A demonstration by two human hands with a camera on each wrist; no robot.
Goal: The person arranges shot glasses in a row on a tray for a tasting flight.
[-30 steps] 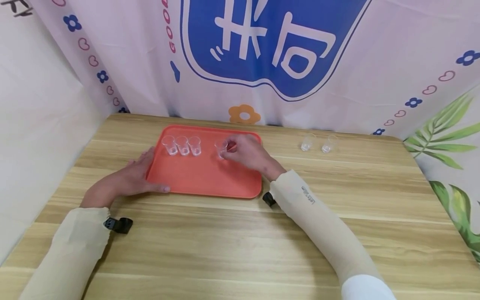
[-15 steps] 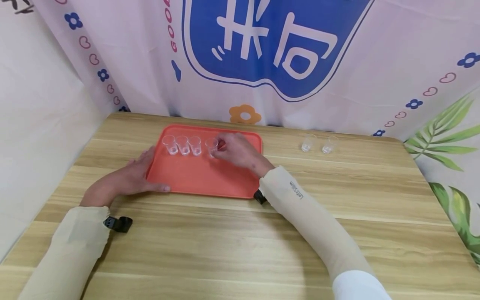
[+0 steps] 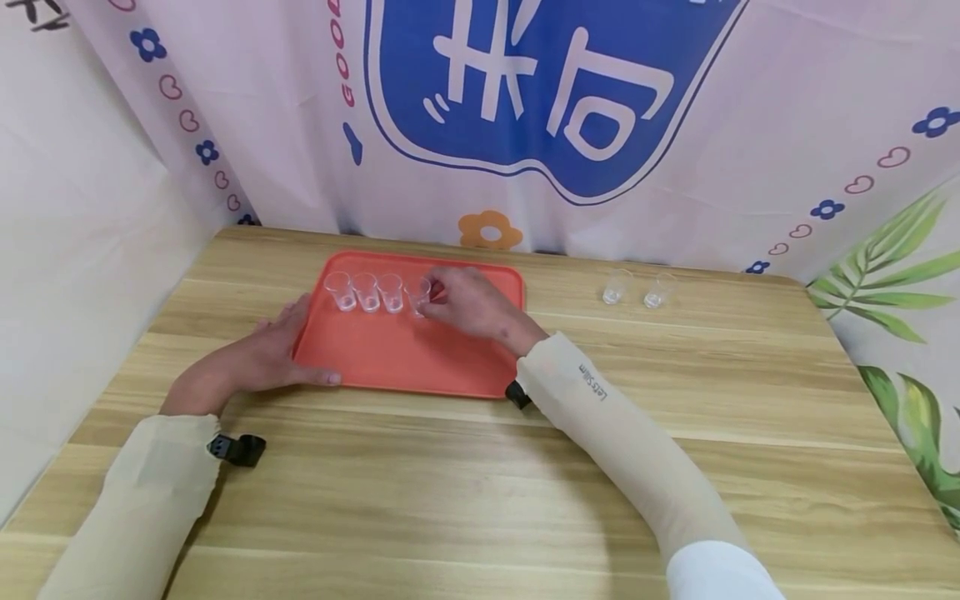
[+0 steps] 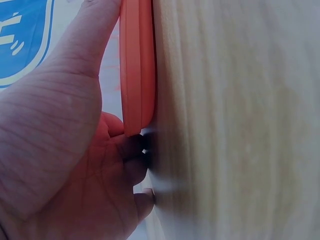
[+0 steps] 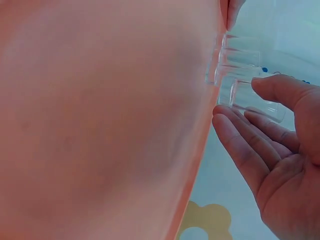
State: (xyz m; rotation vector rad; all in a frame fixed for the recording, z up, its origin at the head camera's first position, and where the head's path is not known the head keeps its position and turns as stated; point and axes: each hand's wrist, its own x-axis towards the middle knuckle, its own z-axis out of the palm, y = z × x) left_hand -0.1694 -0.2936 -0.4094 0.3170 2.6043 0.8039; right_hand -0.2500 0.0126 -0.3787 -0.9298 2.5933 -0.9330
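Note:
In the head view a red tray lies on the wooden table, with three small clear cups upright in a row at its back left. My right hand pinches another clear cup between thumb and fingers, at the right end of that row. The right wrist view shows this cup close beside the others, thumb on one side and fingers on the other. My left hand spreads round the tray's front left corner, its thumb along the front rim and its fingers along the left side.
Two more clear cups, a nearer one and a farther one, stand on the table to the right of the tray. A printed curtain hangs along the back edge.
My right hand has slid its cup leftward over the tray, from a gap away to right beside the row of three. The left hand and the tray have stayed put.

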